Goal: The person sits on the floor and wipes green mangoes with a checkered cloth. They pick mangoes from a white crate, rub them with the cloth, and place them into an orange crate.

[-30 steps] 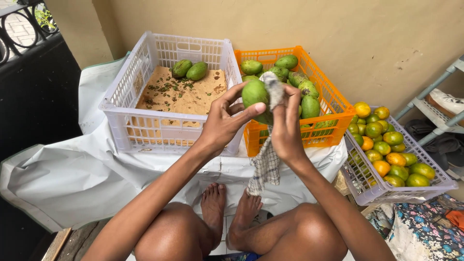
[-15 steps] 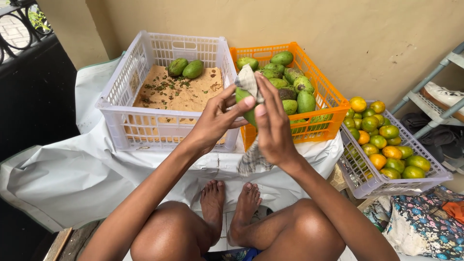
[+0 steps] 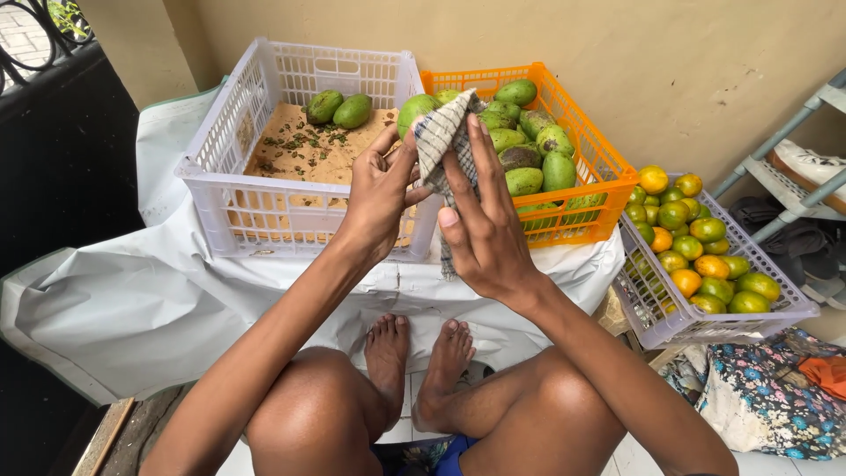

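My left hand [image 3: 381,196] holds a green mango [image 3: 414,112] up in front of me. My right hand [image 3: 480,216] presses a checked grey cloth [image 3: 438,137] against the mango, covering most of it. Behind my hands stand two crates on a white sheet. The white crate [image 3: 220,189] has a brown cardboard lining and two green mangoes [image 3: 339,108] at its far end. The orange crate [image 3: 599,163] is filled with several green mangoes [image 3: 529,150].
A low white basket [image 3: 652,317] of green and orange citrus fruit sits at the right. A metal rack with shoes [image 3: 797,176] stands at the far right, patterned fabric [image 3: 758,397] lies below. A dark gate [image 3: 62,132] is on the left. My bare feet [image 3: 419,361] rest on the floor.
Both hands have shifted left and turned the mango. The cloth, which hung down beside my right hand before, is now bunched over the fruit under my right palm.
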